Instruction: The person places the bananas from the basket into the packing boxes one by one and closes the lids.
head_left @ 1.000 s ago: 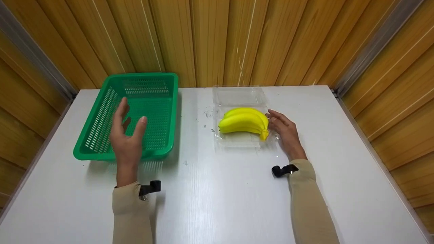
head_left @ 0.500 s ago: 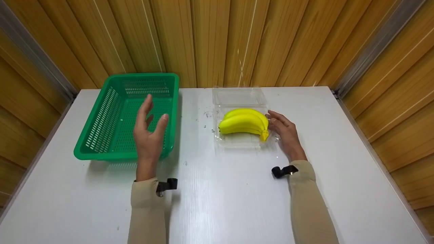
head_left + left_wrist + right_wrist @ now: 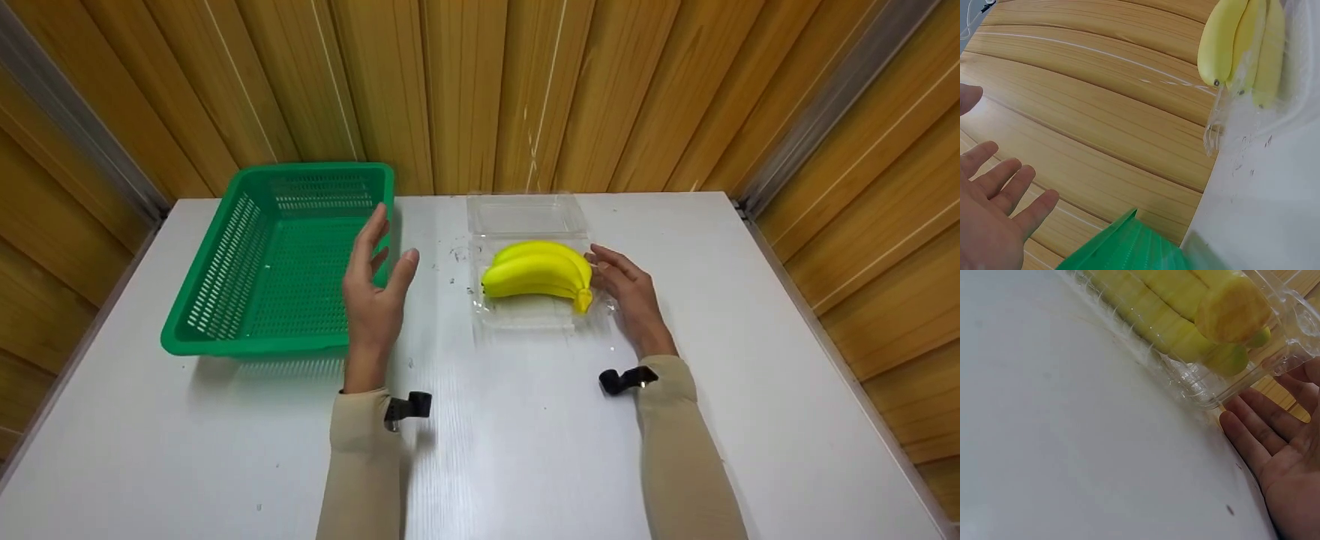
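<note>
A bunch of yellow bananas (image 3: 536, 270) lies in a clear plastic clamshell box (image 3: 525, 319), its lid (image 3: 526, 215) folded back toward the wall. At the box's right side, my right hand (image 3: 637, 304) pinches the rim; the other fingers (image 3: 1248, 439) reach along the wall in the right wrist view. Over the right edge of a green basket (image 3: 255, 346) hovers my left hand (image 3: 375, 307), holding nothing, its thumb spread from the straight fingers. Both the bananas (image 3: 1241, 48) and a corner of the basket (image 3: 1123, 250) appear in the left wrist view.
Everything stands on a white table (image 3: 510, 450). Wood-patterned panels (image 3: 461, 90) rise along its back and sides. The basket sits at the back left, with a gap between it and the box. Small dark marks dot the tabletop.
My left hand has moved right, from above the basket's middle to its right edge, keeping its fingers spread. The right hand, box and bananas stay in place.
</note>
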{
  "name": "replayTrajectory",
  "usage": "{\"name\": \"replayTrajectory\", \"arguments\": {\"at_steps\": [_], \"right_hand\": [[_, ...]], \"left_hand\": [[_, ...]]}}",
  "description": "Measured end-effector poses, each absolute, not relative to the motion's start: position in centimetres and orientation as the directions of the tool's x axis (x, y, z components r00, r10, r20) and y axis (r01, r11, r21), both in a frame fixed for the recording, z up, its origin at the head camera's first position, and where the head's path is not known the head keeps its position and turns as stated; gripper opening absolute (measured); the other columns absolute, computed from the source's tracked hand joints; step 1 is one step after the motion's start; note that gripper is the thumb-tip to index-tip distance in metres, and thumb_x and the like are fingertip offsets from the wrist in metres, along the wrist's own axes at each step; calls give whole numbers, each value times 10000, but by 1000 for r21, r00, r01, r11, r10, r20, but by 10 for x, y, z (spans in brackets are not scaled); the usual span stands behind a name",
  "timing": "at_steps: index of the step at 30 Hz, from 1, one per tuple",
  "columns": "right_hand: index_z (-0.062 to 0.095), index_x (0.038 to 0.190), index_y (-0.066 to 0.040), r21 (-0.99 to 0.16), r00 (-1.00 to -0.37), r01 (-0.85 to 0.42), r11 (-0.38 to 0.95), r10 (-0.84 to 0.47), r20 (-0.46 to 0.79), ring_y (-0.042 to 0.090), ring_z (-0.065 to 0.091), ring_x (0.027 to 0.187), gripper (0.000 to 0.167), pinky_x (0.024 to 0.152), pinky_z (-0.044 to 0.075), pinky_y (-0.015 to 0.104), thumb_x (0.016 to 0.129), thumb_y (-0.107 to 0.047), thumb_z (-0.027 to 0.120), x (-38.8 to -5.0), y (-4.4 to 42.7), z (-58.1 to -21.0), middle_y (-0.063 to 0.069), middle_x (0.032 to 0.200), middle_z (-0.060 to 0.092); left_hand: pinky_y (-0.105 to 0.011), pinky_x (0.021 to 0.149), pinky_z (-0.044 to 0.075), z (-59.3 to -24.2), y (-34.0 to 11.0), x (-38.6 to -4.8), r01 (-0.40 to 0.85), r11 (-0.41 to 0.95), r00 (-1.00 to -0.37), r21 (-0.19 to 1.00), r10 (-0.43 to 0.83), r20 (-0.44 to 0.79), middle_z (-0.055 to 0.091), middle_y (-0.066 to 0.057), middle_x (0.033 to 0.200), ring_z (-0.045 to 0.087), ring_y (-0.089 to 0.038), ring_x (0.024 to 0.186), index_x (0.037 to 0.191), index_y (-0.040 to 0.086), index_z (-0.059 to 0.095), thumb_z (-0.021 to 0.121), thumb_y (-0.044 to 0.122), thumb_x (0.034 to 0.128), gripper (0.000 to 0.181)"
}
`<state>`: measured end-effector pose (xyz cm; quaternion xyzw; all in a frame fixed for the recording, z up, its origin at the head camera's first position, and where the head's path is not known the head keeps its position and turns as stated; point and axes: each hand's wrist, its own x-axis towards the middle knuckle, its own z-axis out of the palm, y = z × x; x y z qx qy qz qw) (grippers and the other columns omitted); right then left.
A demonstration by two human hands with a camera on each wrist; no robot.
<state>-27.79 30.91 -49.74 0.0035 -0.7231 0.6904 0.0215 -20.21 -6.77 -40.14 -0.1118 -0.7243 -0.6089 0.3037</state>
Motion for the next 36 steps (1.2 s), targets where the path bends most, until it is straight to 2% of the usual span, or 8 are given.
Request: {"name": "replayTrajectory", "arguments": {"at_steps": [5, 13, 20, 26, 36], "right_hand": [[596, 1520, -112, -998, -998, -52, 46, 22, 53, 226, 639, 1264, 437, 1161, 433, 399, 1112, -268, 577, -277, 311, -498, 115, 1492, 602], [602, 1518, -131, -997, -999, -47, 56, 24, 49, 219, 626, 1282, 431, 1176, 419, 412, 1113, -278, 571, -277, 311, -496, 107, 1488, 606], [596, 1519, -107, -998, -998, -59, 38, 19, 60, 231, 626, 1283, 427, 1149, 451, 380, 1118, -250, 560, -280, 310, -496, 113, 1485, 606], [585, 1524, -87, -998, -998, -58, 21, 20, 59, 241, 627, 1273, 436, 1155, 443, 409, 1115, -236, 557, -278, 310, -496, 130, 1489, 601], [616, 1501, -135, -1000, -999, -22, 22, 37, 22, 233, 631, 1283, 406, 1130, 465, 365, 1112, -239, 565, -278, 308, -497, 92, 1480, 614]], "left_hand": [[-510, 1190, 403, -404, -55, -206, 525, 212, -807, 824, -184, 561, 453, -95, 1643, 442, -219, 1490, 1587, 22, 464, 675, 219, 1016, 639], [-544, 1168, 424, -408, -39, -213, 527, 199, -811, 826, -173, 559, 463, -141, 1630, 471, -259, 1466, 1574, 2, 473, 664, 252, 1011, 646], [-506, 1179, 421, -412, -29, -221, 438, 229, -864, 869, -158, 477, 451, -109, 1645, 461, -267, 1477, 1585, 49, 478, 674, 297, 1015, 652], [-540, 1178, 413, -421, -22, -229, 396, 193, -894, 898, -145, 425, 452, -124, 1641, 459, -298, 1475, 1582, 34, 471, 669, 287, 1025, 643], [-561, 1193, 381, -444, -20, -241, 306, 164, -943, 938, -86, 323, 436, -116, 1651, 443, -314, 1480, 1605, 55, 443, 648, 276, 1056, 626]]}}
